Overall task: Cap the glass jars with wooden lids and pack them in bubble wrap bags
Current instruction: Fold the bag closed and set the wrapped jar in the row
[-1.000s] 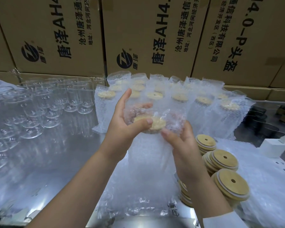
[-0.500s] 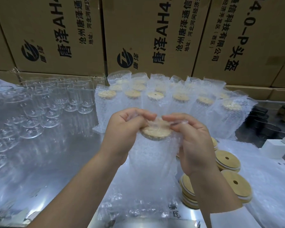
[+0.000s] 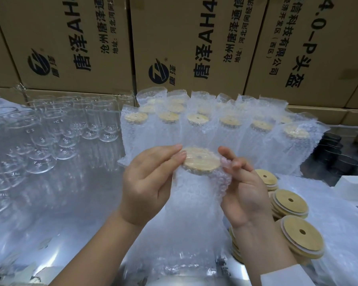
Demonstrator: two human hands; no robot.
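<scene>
- Jar (image 3: 194, 213), capped and upright in its bag (image 3: 196, 240), sits at centre frame. I see my left hand (image 3: 149, 182) and right hand (image 3: 246, 193) both pinching the wrap beside the lid (image 3: 201, 159).
- Risk, I judge: the slick wrap slips and the jar tips onto the loose lids (image 3: 302, 234) at lower right.
- Boxes (image 3: 194, 38) up top read "唐泽AH4", "沧州唐泽通信科技有限公司" and "4.0-P头盔".

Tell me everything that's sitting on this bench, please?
Cardboard boxes: at least three, brown, along the back.
Empty glass jars: many, clear, left.
Packed jars: at least six, bubble-wrapped with tan lids, centre back.
Loose wooden lids: several stacks, tan, right.
White block: one, far right.
Bubble wrap bag: one, clear, centre, wooden lid showing at its top.
Left hand, right hand: fingers pinching the bag's top, either side.
</scene>
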